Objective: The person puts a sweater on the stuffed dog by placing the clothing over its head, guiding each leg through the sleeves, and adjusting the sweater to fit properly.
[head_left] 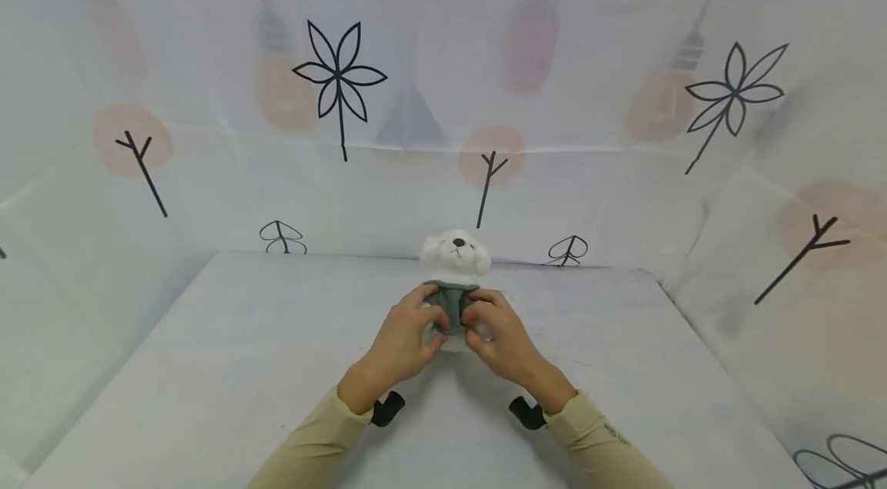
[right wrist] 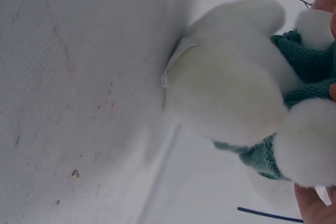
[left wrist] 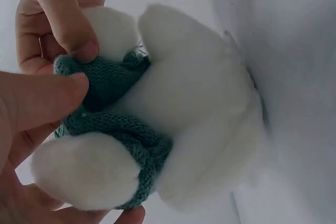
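Observation:
A white plush dog (head_left: 454,254) in a green knitted cardigan (head_left: 450,303) sits upright on the table, facing me. My left hand (head_left: 410,335) holds the cardigan at one side of its front, thumb low at the knit and fingers behind the toy's arm. On the other side, my right hand (head_left: 500,335) pinches the opposite front edge between thumb and fingers. In the left wrist view the cardigan (left wrist: 110,80) gapes between the two thumbs, with the white belly (left wrist: 178,93) bare below it. The right wrist view shows the plush dog's leg (right wrist: 226,93) with a small tag at its seam.
A white-covered table (head_left: 229,366) lies under the toy. Behind it hangs a pale curtain (head_left: 416,189) printed with line-drawn plants. Black wrist mounts (head_left: 528,413) sit beneath both sleeves. Small specks dot the table cover near the toy.

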Action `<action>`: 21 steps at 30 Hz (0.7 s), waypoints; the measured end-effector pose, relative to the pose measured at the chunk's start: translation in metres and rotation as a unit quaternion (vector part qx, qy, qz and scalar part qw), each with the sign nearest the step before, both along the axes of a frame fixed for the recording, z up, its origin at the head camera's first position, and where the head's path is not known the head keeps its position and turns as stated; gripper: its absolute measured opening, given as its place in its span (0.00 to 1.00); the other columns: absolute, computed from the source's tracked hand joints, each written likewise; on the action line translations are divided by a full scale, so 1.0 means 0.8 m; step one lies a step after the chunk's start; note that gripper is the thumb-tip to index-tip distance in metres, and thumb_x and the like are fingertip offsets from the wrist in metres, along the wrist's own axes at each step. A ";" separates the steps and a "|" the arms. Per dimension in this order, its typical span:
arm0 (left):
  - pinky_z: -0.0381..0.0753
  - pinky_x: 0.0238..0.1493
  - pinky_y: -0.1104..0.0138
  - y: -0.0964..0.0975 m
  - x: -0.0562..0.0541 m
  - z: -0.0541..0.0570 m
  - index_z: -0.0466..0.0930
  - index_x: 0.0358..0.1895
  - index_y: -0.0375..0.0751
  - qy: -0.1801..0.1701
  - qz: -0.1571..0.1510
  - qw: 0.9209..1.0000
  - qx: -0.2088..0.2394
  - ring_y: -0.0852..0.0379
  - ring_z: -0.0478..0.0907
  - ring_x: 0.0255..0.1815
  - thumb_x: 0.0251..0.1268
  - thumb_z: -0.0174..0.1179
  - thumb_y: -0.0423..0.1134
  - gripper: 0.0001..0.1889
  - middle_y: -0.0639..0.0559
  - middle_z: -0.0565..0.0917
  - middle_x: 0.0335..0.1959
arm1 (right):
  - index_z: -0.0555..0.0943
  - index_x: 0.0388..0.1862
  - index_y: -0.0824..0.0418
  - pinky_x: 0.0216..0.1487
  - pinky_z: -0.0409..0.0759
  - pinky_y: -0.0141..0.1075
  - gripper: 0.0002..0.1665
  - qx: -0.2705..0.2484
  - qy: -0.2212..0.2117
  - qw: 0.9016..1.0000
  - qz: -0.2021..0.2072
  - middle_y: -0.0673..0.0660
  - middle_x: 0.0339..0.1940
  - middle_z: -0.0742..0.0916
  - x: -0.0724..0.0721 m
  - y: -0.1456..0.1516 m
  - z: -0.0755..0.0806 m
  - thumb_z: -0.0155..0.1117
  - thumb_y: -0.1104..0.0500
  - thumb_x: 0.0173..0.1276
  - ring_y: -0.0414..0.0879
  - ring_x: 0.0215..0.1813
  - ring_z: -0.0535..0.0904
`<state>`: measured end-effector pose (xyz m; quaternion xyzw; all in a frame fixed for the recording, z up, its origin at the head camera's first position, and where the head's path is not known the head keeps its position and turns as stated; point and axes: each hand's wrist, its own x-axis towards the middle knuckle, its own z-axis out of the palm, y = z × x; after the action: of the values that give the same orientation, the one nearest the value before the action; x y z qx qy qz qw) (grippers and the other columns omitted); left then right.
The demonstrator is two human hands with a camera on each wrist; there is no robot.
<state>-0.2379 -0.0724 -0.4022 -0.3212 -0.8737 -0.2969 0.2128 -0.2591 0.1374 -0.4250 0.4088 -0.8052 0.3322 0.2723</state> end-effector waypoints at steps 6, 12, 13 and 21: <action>0.73 0.55 0.48 0.001 0.000 0.000 0.83 0.25 0.50 0.022 0.022 0.998 -0.057 0.39 0.67 0.65 0.47 0.74 0.37 0.07 0.40 0.71 0.63 | 0.83 0.31 0.54 0.60 0.68 0.49 0.12 0.041 0.045 0.998 0.019 0.48 0.34 0.82 -0.004 0.002 0.000 0.63 0.70 0.53 0.54 0.55 0.71; 0.76 0.49 0.54 0.001 0.002 0.000 0.81 0.27 0.47 0.046 0.038 0.998 -0.022 0.46 0.75 0.52 0.59 0.66 0.42 0.07 0.44 0.78 0.51 | 0.81 0.32 0.52 0.56 0.70 0.43 0.08 0.035 0.040 0.998 0.032 0.45 0.35 0.81 -0.002 0.002 0.004 0.63 0.66 0.58 0.48 0.51 0.72; 0.77 0.47 0.57 0.002 0.001 0.000 0.81 0.29 0.45 0.049 0.043 0.998 -0.003 0.49 0.77 0.48 0.61 0.65 0.40 0.06 0.46 0.80 0.47 | 0.81 0.33 0.53 0.53 0.71 0.41 0.07 0.016 0.031 0.999 0.034 0.46 0.36 0.81 -0.001 0.001 0.005 0.62 0.66 0.61 0.47 0.49 0.73; 0.78 0.34 0.68 -0.001 -0.003 0.000 0.81 0.45 0.38 0.017 0.041 0.994 0.098 0.58 0.75 0.34 0.57 0.64 0.25 0.12 0.49 0.74 0.37 | 0.80 0.41 0.62 0.38 0.74 0.33 0.14 -0.081 0.016 0.996 0.018 0.56 0.44 0.79 0.001 0.000 0.008 0.63 0.74 0.59 0.46 0.38 0.74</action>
<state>-0.2405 -0.0735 -0.4018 -0.2679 -0.8493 -0.3663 0.2698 -0.2586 0.1373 -0.4184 0.4052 -0.7637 0.3945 0.3115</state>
